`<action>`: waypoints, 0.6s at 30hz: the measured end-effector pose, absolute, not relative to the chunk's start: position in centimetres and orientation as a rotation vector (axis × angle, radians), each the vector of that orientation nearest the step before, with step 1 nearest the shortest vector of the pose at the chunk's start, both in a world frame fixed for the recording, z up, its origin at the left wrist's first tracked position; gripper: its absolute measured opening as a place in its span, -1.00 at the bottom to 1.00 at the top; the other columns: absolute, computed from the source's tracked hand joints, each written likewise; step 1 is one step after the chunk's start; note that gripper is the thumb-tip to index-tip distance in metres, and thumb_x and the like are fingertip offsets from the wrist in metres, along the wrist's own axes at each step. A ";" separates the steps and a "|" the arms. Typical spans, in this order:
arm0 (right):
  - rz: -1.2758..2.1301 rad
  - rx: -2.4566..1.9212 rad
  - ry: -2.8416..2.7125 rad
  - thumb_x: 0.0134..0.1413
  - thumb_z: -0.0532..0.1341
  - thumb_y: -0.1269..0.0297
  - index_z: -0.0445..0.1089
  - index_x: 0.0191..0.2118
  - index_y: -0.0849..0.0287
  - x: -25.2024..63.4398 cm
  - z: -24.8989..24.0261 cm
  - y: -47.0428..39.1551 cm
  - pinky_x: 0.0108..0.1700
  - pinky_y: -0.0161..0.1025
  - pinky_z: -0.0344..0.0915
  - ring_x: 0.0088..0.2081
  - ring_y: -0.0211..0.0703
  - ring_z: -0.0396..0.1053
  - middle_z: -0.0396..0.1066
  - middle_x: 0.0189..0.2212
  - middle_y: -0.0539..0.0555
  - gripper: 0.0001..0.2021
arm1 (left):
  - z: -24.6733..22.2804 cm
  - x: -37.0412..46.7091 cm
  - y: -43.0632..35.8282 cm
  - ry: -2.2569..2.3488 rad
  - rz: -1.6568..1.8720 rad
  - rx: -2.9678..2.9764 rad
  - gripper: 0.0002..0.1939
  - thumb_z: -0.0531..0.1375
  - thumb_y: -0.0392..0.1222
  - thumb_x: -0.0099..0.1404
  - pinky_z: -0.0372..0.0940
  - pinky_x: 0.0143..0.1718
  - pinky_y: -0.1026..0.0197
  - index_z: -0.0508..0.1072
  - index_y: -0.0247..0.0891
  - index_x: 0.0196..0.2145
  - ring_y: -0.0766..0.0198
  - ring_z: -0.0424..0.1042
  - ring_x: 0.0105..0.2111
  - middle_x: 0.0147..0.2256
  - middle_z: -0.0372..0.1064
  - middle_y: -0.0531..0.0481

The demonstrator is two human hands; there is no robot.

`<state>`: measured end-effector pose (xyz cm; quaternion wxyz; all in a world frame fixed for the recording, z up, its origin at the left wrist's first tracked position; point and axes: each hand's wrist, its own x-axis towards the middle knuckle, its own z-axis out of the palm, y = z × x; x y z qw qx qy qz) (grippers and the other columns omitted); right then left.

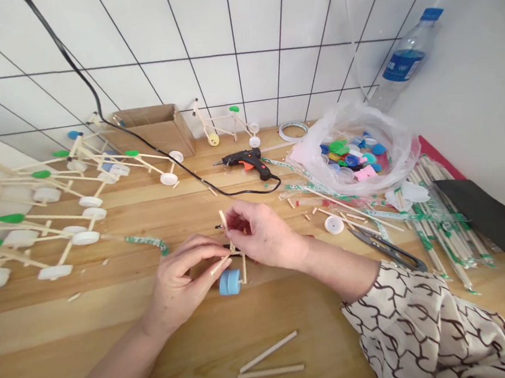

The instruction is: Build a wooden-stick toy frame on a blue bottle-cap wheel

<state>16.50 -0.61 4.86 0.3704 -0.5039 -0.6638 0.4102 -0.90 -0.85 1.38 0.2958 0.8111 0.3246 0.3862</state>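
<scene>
My left hand (186,278) is closed, its thumb and fingers pinching a short wooden stick (219,266). Just above it my right hand (265,235) is closed too, with an upright wooden stick (223,218) in its fingertips. Between the hands is a small stick frame (244,269), partly hidden by the fingers. Light blue bottle caps (229,282) sit at its lower end as a wheel. Whether the two held sticks touch the frame, I cannot tell. Two loose sticks (272,371) lie on the table nearer to me.
A black glue gun (249,161) lies behind my hands, its cord (157,150) running left. Several stick models with cap wheels (87,238) stand at left, near a cardboard box (150,130). A bag of bottle caps (356,146), scissors (386,248) and wrapped chopsticks (441,221) are at right.
</scene>
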 end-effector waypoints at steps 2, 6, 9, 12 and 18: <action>1.059 -1.295 -1.704 -0.09 0.12 0.59 0.18 -0.48 0.19 16.5 4.8 -0.6 -0.43 -0.38 0.15 -0.51 -0.37 0.16 0.20 -0.56 -0.11 -0.84 | 1.4 -0.9 -0.9 0.867 1.023 2.157 -0.91 0.23 -0.34 0.17 0.36 -0.33 0.21 0.51 -0.20 -0.36 0.26 0.42 -0.33 -0.37 0.44 0.00; 1.057 -1.296 -1.707 -0.08 0.12 0.58 0.18 -0.48 0.19 16.5 4.8 -0.6 -0.42 -0.37 0.14 -0.50 -0.36 0.17 0.20 -0.55 -0.11 -0.84 | 1.4 -0.9 -0.8 0.876 1.023 2.151 -0.93 0.24 -0.31 0.17 0.37 -0.33 0.20 0.51 -0.21 -0.36 0.24 0.43 -0.33 -0.37 0.44 -0.01; 1.042 -1.290 -1.713 -0.09 0.13 0.59 0.18 -0.48 0.19 16.5 4.8 -0.6 -0.43 -0.37 0.14 -0.51 -0.37 0.16 0.20 -0.55 -0.11 -0.84 | 1.2 -0.9 -0.8 0.868 1.032 2.148 -0.92 0.24 -0.32 0.16 0.37 -0.31 0.20 0.51 -0.20 -0.35 0.24 0.43 -0.32 -0.37 0.45 0.00; 1.039 -1.289 -1.713 -0.09 0.13 0.58 0.18 -0.48 0.19 16.5 4.7 -0.6 -0.43 -0.38 0.14 -0.51 -0.38 0.16 0.20 -0.56 -0.12 -0.84 | 1.0 -1.0 -0.7 0.848 1.034 2.148 -0.87 0.24 -0.36 0.16 0.36 -0.29 0.21 0.51 -0.19 -0.32 0.26 0.43 -0.30 -0.34 0.45 0.01; 1.059 -1.258 -1.698 -0.08 0.13 0.56 0.19 -0.46 0.20 16.5 4.4 -0.6 -0.42 -0.39 0.15 -0.50 -0.38 0.17 0.22 -0.54 -0.11 -0.87 | 1.1 -1.1 -0.7 0.842 1.043 2.148 -0.86 0.24 -0.36 0.15 0.37 -0.28 0.20 0.51 -0.18 -0.31 0.25 0.44 -0.31 -0.34 0.45 0.01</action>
